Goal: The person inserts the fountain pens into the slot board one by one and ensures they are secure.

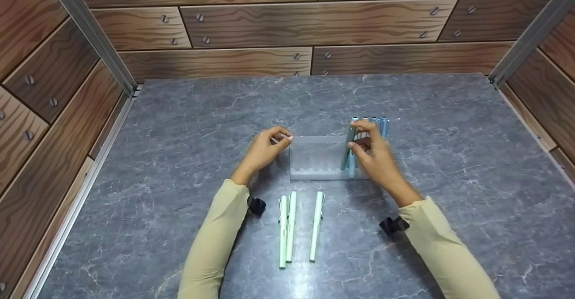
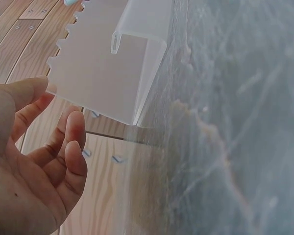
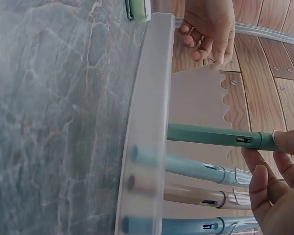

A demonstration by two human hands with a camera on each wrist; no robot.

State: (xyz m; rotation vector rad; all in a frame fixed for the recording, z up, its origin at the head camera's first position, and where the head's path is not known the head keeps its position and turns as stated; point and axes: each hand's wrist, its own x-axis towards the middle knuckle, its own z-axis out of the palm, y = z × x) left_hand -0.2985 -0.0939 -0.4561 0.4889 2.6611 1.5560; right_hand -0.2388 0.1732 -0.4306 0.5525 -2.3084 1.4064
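A frosted clear pen stand (image 1: 314, 153) with a notched top edge stands on the table. My left hand (image 1: 265, 150) pinches its upper left corner between thumb and index finger, the other fingers loosely curled, as the left wrist view shows. Between the thumb and fingertips of my right hand (image 1: 376, 157) is a dark green pen (image 3: 210, 135), tilted against the stand, its lower end behind the front lip. Beside it in the stand lean a light blue pen (image 3: 191, 168), a beige pen (image 3: 188, 192) and a blue pen (image 3: 186, 226). Another blue pen (image 1: 384, 128) is partly hidden by the right hand.
Three mint green pens lie in front of the stand: two side by side (image 1: 283, 231), one apart to the right (image 1: 316, 227). The grey marble-patterned table (image 1: 179, 155) is bounded by wood-patterned walls (image 1: 251, 25) at the back and sides.
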